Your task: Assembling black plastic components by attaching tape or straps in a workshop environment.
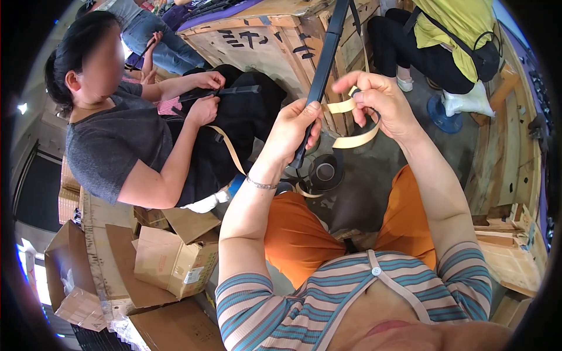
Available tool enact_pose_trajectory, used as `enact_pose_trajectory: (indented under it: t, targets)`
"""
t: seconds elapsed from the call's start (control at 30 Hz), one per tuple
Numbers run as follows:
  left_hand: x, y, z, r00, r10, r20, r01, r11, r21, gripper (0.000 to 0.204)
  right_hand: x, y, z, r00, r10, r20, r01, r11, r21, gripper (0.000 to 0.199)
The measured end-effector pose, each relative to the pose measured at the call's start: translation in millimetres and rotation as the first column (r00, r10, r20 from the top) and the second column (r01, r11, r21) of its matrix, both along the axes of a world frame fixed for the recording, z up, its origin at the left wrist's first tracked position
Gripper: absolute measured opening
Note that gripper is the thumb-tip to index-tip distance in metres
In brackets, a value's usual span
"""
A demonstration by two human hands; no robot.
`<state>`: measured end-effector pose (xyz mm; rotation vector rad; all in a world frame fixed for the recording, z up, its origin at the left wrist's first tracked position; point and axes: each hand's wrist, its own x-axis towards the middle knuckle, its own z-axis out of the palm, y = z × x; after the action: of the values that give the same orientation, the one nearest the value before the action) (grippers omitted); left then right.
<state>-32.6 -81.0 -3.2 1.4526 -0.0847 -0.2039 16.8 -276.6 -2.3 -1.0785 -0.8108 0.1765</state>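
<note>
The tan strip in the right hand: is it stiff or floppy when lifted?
Probably floppy: the tan strip curls in loose loops below the right hand. It looks thin, so likely light. The long black bar in the left hand stays straight, so seems stiffer.

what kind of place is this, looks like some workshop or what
Probably a small packing or assembly workshop. Wooden crates stand around the workers, opened cardboard boxes pile up on the left, and the left hand holds a long black strip while the right hand pulls tan backing tape.
</note>
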Motion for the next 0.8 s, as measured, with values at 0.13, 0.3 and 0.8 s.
enact_pose_trajectory:
  t: [0.13,0.3,0.8]
  targets:
    - [-3,-2,4,0.999,-0.036,0.031,0.036,0.999,0.015,0.024,0,0,0,0.992,0.076,-0.102,-0.084,0.993,-0.077,0.017]
    - [-6,-5,8,0.994,-0.07,0.082,0.065,0.996,0.054,0.024,6,6,-13,0.999,0.032,-0.014,-0.035,0.962,-0.27,0.021]
    - [-10,-5,8,0.993,-0.082,0.09,0.075,0.994,0.077,0.035,2,11,-13,0.996,-0.033,0.077,0.056,0.949,-0.311,0.018]
